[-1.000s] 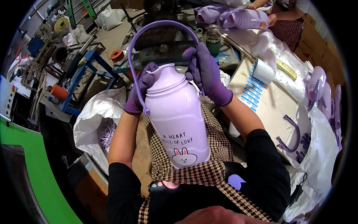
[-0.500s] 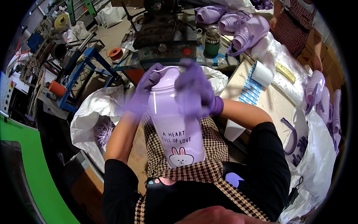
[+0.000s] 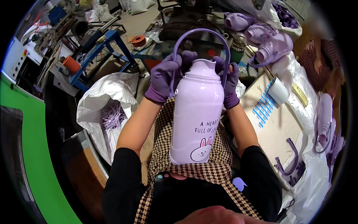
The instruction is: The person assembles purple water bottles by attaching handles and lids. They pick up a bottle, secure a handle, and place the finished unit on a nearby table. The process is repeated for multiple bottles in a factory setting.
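Note:
A glossy lilac vacuum flask casing [image 3: 197, 108] with a rabbit picture stands on my lap, spout upward and leaning slightly. A purple carrying handle [image 3: 201, 31] arches over its mouth. My left hand [image 3: 163, 76], in a purple glove, is closed round the handle's left arm, whose end hangs beside a small knob on the casing's shoulder. On the other side my right hand [image 3: 232, 84], gloved too, grips the handle's right arm next to the shoulder. That end of the handle is hidden behind the casing and the fingers.
Left of my lap sits a white sack [image 3: 89, 100] with thin lilac scraps. On the board [image 3: 261, 136] at right are a sticker roll [image 3: 278, 90] and a loose purple handle [image 3: 293, 156]. More lilac casings [image 3: 274, 47] lie behind. A person [image 3: 317, 63] stands at far right.
The purple handle now arches above the casing, held in both hands, which have moved apart to its two sides. The casing has turned slightly, and the whole view has shifted.

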Tool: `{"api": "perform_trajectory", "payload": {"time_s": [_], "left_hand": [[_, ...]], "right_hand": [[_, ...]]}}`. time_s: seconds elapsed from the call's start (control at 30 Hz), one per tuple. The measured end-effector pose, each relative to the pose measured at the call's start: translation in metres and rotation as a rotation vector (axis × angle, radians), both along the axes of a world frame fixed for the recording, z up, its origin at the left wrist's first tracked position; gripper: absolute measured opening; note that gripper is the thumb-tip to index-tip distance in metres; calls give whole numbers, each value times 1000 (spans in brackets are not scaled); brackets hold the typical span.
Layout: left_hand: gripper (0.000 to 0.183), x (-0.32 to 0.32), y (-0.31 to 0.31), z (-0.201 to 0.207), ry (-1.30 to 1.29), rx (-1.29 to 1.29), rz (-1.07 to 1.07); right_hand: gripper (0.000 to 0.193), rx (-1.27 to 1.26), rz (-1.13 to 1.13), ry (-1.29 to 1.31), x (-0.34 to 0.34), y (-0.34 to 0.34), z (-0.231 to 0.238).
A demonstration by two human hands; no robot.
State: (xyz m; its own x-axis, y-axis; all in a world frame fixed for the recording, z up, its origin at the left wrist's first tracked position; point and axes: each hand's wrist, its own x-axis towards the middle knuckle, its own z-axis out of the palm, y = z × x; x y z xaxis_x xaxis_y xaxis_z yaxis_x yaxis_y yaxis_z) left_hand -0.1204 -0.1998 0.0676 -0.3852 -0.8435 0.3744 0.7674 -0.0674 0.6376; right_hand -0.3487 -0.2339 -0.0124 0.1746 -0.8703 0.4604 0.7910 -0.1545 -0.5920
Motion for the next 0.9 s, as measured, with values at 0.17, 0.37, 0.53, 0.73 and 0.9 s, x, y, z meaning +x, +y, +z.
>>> {"api": "perform_trajectory", "payload": {"time_s": [0.17,0.37,0.53,0.73,0.9], "left_hand": [[25,-1,0,11,-499,-101,356],[21,-12,55,27,-863,-1671,973],[27,-23,16,27,-720,-218,569],[18,-55,30,16,-800,-737,769],[57,-36,99,-38,-983,-1062,545]], "right_hand": [[56,142,345,-353,-5,-6,-13],[48,190,513,-428,15,6,-10],[54,233,241,-144,17,-5,-4],[51,-340,-420,751,-65,10,-15],[32,215,-343,168,-180,78,-16]]}}
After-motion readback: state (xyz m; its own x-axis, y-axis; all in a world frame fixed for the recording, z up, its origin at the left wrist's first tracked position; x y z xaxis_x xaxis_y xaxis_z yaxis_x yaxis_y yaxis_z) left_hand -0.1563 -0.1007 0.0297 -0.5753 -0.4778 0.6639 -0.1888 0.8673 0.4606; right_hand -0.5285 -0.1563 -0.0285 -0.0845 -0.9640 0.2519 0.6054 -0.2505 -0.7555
